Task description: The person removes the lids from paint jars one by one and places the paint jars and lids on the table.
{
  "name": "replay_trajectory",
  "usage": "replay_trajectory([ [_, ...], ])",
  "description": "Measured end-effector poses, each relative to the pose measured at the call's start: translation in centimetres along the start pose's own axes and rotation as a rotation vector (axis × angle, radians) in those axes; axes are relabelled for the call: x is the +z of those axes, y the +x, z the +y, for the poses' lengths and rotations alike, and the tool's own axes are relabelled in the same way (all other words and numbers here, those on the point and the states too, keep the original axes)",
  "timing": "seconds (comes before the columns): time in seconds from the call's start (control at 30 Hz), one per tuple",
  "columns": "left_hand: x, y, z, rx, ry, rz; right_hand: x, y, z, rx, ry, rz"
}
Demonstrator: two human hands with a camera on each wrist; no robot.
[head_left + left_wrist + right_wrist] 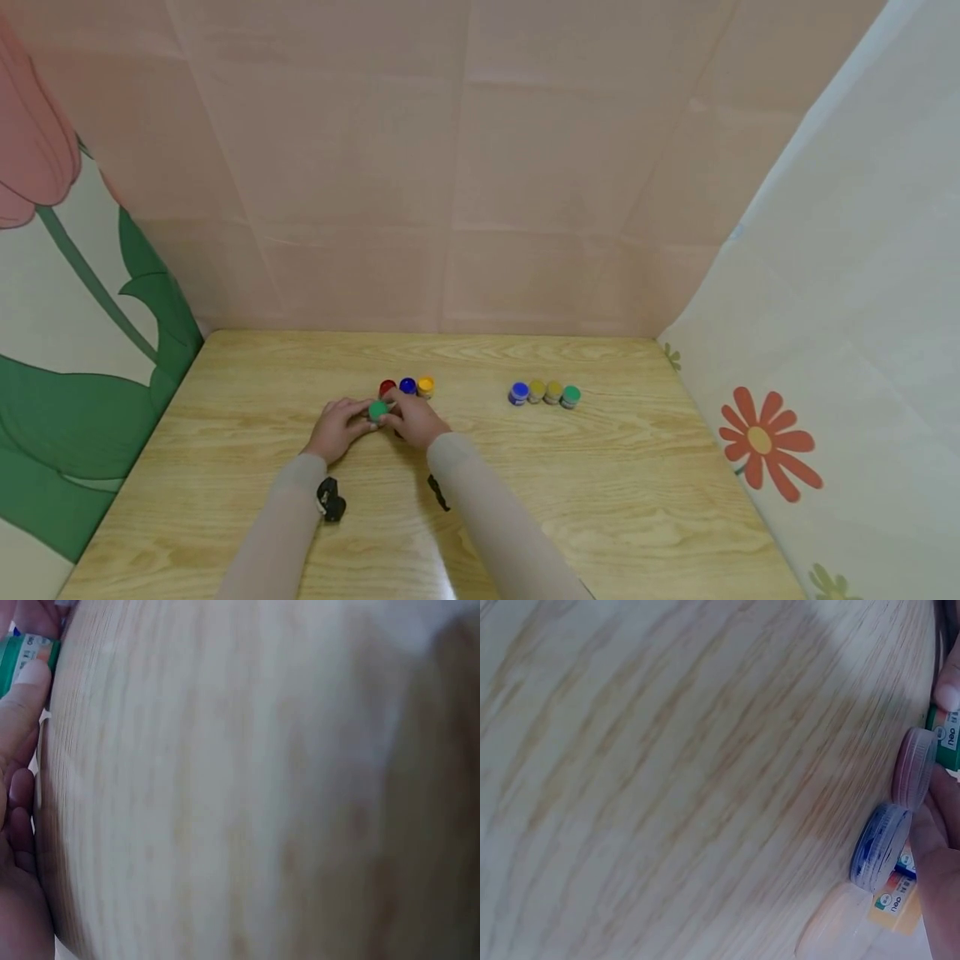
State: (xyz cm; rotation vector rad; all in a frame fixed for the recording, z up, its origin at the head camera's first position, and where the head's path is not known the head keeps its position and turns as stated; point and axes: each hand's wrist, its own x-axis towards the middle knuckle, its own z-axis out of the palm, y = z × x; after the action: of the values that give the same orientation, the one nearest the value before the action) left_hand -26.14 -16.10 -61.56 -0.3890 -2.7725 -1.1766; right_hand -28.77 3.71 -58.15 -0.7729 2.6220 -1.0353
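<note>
A small green paint jar [378, 411] stands upright between both hands. My left hand [335, 432] holds its side, and in the left wrist view the thumb [31, 679] lies on its label. From the other side my right hand [418, 421] pinches the same jar with thumb and forefinger. Just behind are a red jar [387, 387], a blue jar [407, 385] and a yellow jar [425, 386]. The right wrist view shows a reddish lid [915, 769], a blue lid [880, 847] and a pale orange lid [834, 922] near that hand; the head view hides them.
Farther right on the wooden table [622, 475] stands a row of lidded paint jars: a blue one [519, 393], two dull yellow ones [536, 392] and a green one [571, 397]. A pink cloth backdrop [450, 167] hangs behind, with patterned cloths at both sides.
</note>
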Motion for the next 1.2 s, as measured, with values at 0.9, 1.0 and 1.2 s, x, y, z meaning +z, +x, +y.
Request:
replay_trajectory([
  [0.9,0.26,-0.33,-0.24,0.086,-0.008,0.074,0.02,-0.03,0.11,-0.030,-0.023,0.002],
  [1.0,0.18,-0.17,-0.18,0.056,-0.015,0.039,-0.15,-0.05,0.21,-0.013,0.004,-0.021],
  [1.2,0.09,0.02,-0.15,0.022,0.008,0.004,-0.17,-0.04,0.03,0.019,0.057,-0.029],
])
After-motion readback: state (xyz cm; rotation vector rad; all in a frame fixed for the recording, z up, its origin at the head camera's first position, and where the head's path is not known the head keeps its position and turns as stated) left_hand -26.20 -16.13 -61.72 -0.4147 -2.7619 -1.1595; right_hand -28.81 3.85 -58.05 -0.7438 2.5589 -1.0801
